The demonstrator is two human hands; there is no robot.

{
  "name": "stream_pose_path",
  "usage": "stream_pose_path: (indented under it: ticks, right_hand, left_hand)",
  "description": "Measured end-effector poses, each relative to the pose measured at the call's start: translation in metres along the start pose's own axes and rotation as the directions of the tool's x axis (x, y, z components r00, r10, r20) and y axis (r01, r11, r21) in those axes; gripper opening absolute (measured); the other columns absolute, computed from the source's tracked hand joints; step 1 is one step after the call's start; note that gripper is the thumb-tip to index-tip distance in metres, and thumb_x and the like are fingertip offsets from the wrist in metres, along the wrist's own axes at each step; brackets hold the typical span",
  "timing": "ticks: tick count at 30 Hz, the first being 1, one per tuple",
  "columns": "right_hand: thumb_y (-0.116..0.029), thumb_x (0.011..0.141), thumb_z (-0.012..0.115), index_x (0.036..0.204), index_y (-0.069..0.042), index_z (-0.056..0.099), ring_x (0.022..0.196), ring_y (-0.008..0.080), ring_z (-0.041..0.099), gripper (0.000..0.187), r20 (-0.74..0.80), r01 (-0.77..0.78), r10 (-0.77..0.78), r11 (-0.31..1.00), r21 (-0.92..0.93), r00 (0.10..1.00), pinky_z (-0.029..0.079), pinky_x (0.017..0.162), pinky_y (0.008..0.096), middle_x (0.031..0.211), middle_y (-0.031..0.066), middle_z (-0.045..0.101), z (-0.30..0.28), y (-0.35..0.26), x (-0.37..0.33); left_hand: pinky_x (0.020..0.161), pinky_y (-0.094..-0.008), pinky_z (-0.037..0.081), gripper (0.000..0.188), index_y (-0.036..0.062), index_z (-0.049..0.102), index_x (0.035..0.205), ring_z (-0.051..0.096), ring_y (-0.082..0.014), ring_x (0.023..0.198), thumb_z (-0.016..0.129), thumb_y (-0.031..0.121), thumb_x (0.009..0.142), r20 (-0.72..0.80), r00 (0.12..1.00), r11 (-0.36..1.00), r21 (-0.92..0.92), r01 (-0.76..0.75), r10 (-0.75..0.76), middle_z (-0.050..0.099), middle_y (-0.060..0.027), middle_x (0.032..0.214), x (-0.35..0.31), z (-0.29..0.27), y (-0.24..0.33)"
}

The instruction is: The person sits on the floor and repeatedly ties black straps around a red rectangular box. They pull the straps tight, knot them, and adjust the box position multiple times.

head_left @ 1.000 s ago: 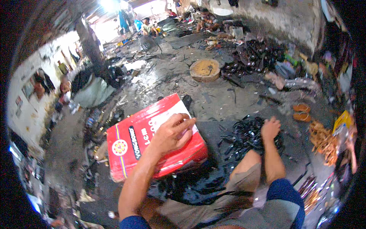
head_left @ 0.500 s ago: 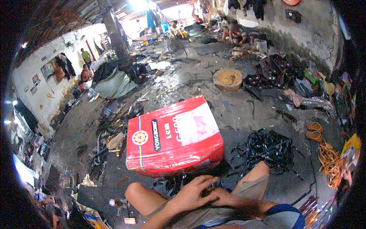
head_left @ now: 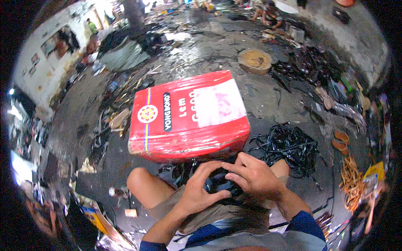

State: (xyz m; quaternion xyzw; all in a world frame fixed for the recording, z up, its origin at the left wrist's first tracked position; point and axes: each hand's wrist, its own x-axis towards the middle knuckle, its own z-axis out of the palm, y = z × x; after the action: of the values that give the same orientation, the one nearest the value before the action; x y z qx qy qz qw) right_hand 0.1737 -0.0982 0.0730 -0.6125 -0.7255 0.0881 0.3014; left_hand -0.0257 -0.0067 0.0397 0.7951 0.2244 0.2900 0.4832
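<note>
My two hands meet above my lap, behind the large red carton point(head_left: 184, 146). My left hand point(head_left: 199, 190) is curved, with a wide gap between thumb and fingers; I see nothing firmly gripped in it. Its fingertips come up against those of my right hand point(head_left: 255, 175), whose fingers are curled inward; whatever they pinch is hidden. Between and beneath the hands lie dark, glossy black strips point(head_left: 222, 182), partly covered by the fingers. The carton has a white patch on top and clear tape along its near side.
A tangled heap of black strips point(head_left: 289, 146) lies right of the carton. Beyond are brown sandals point(head_left: 341, 142), tan strips point(head_left: 351, 182) and a round wooden block point(head_left: 254, 61). Scraps litter the left floor. Other people sit far back, near the walls.
The view has tilted downward, so the carton sits higher in the picture. My hands, overlapped before, have come up and apart, with the right hand now clearly showing.
</note>
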Motion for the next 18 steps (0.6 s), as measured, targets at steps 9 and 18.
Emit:
stream_pose_path:
  ticks: [9, 18]
  right_hand:
    - [-0.008, 0.077, 0.087, 0.090, 0.000, 0.073, 0.074, 0.0108, 0.069, 0.020, -0.066, -0.310, 0.557, 0.552, 0.774, 0.828, 0.056, 0.068, 0.0268, 0.082, 0.0052, 0.074, 0.021, 0.000, -0.007]
    - [-0.003, 0.079, 0.080, 0.085, 0.000, 0.072, 0.075, 0.0115, 0.064, 0.011, -0.359, -0.274, 0.481, 0.825, 0.495, 0.800, 0.051, 0.068, 0.0267, 0.080, 0.0048, 0.070, 0.016, -0.001, -0.022]
  left_hand:
    - [0.064, -0.0189, 0.047, 0.010, -0.0009, 0.075, 0.099, 0.059, -0.0019, 0.077, 0.075, 0.007, 0.092, -0.181, 0.970, 0.932, -0.351, 0.089, -0.161, 0.071, 0.0003, 0.085, -0.007, 0.027, 0.004]
    - [0.061, -0.0217, 0.050, 0.012, -0.0013, 0.074, 0.098, 0.062, -0.0051, 0.071, 0.072, 0.010, 0.096, -0.177, 0.941, 0.861, -0.477, 0.176, -0.290, 0.072, -0.0033, 0.084, 0.003, 0.039, 0.006]
